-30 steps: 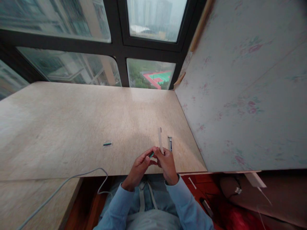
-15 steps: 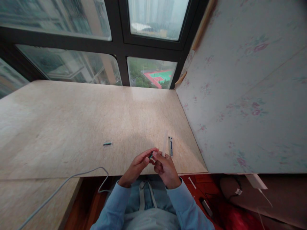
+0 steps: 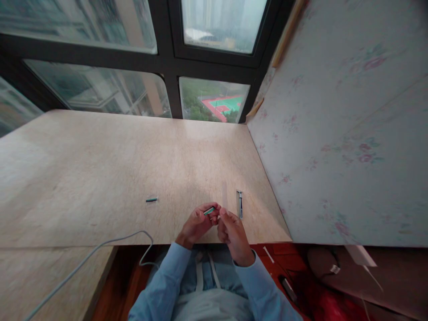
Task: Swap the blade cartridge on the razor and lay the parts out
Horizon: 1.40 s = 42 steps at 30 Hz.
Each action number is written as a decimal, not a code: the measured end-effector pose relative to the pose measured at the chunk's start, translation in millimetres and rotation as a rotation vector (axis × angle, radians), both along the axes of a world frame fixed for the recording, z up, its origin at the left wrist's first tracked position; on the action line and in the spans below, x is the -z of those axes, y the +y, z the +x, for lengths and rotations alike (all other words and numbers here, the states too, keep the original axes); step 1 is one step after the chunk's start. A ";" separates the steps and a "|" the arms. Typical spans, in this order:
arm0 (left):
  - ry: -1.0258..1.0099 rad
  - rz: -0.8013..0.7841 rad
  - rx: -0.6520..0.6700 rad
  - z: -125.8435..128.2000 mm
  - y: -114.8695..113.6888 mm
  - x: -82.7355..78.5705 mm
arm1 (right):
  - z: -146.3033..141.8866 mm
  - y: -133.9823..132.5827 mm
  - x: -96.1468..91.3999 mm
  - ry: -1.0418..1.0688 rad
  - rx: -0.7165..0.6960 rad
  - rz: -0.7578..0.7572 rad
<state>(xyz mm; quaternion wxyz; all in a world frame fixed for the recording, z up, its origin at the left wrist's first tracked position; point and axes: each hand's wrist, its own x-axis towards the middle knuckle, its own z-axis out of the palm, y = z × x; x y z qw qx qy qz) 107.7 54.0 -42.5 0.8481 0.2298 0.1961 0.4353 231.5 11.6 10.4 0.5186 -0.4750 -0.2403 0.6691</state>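
My left hand [image 3: 198,223] is closed around a small dark razor cartridge [image 3: 209,210] with a green strip, pinched at the fingertips. My right hand [image 3: 233,234] is right beside it, with thumb and index finger pinched together. A faint translucent plastic strip [image 3: 224,194] rises from those fingertips; its lower end is hidden. Just right of the right hand, a razor [image 3: 240,205] with a dark and silver handle lies on the table, head pointing away from me. Another dark, green-edged cartridge [image 3: 151,200] lies to the left, apart from both hands.
The beige table [image 3: 110,165] runs to a dark-framed window [image 3: 214,64] at the back. A wallpapered wall [image 3: 334,156] bounds it on the right. A grey cable [image 3: 100,246] curves over the front left edge. Red flooring [image 3: 265,267] shows below at right.
My left hand has turned and the cartridge shows more fully in its fingers. The right fingertips have drawn slightly away from it, and the translucent strip has shifted a little left.
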 end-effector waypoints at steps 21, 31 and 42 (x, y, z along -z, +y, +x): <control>-0.165 -0.156 -0.059 9.2 33.5 27.0 | 12.2 -23.4 5.0 -0.444 -0.112 0.212; -0.250 -0.104 -0.022 9.9 27.6 30.2 | 6.8 -22.6 16.5 -0.347 -0.176 0.090; -0.217 -0.127 -0.013 9.5 18.0 32.2 | 11.3 -28.4 16.7 -0.244 -0.150 0.009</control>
